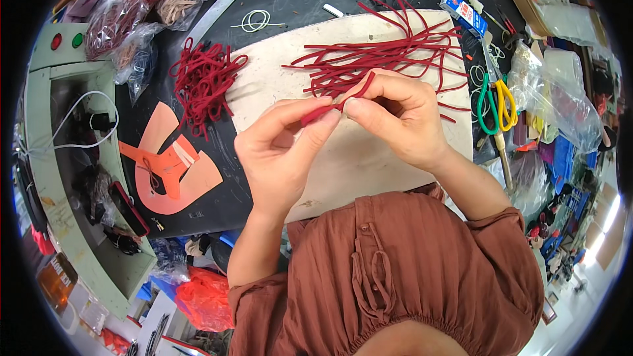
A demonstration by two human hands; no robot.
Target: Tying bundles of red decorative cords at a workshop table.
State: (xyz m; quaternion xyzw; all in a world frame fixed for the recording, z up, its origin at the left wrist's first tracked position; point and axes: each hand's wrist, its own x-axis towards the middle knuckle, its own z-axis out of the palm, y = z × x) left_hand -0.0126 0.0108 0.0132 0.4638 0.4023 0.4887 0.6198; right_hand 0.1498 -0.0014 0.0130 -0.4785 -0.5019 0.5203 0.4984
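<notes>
Both my hands meet over a cream board (270, 66) on the dark table. Between thumb and fingers, my left hand (280, 138) pinches a dark red cord (316, 115), bunched thicker at that end. My right hand (402, 115) is closed on the same cord, and a short end of it sticks up past the fingers. Just beyond the hands, many straight red cord lengths (369, 55) lie loosely spread on the board. A tangled heap of looped red cord (204, 86) rests at the board's left edge.
Orange and peach cut pieces (171, 165) lie at left beside a green metal cabinet (79, 178). On the right are scissors with green and yellow handles (498, 105), a blue-and-white box (464, 13) and plastic bags (554, 92). A white cord coil (256, 21) lies at the back.
</notes>
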